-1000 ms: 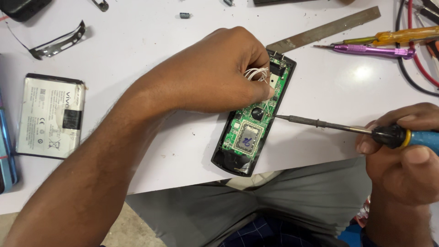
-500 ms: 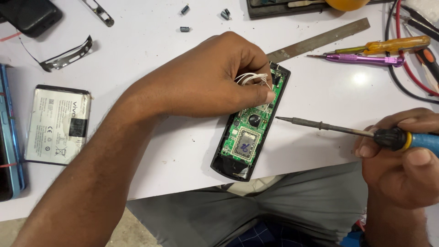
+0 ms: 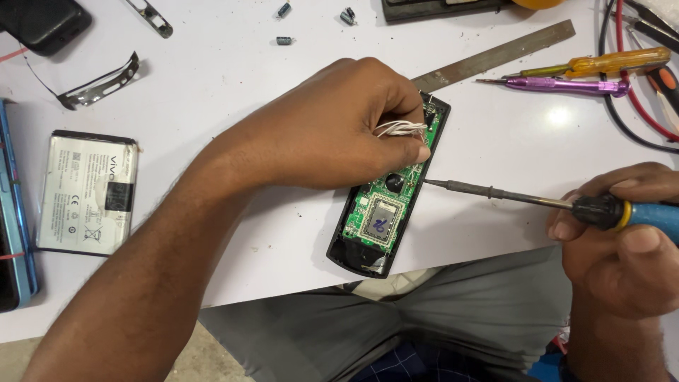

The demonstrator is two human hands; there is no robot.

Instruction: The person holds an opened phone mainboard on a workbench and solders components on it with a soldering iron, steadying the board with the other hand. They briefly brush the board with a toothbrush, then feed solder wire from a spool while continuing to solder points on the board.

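On white table point(image 3: 233, 85): left hand point(image 3: 339, 127) pinched thin white wires point(image 3: 399, 129) over green circuit board point(image 3: 387, 205); right hand point(image 3: 622, 233) clenched blue-handled soldering iron point(image 3: 509, 197).

**White table and what lies on it**

The white table point(image 3: 233, 78) carries an opened black device point(image 3: 385, 226) with a green circuit board near its front edge. A flat battery point(image 3: 86, 192) lies at the left, beside a blue phone frame point(image 3: 15, 212). At the far side lie a metal ruler point(image 3: 495, 55), 2 screwdrivers, yellow point(image 3: 601, 65) and purple point(image 3: 566, 85), 3 small capacitors point(image 3: 284, 40) and a curved metal strip point(image 3: 99, 83).
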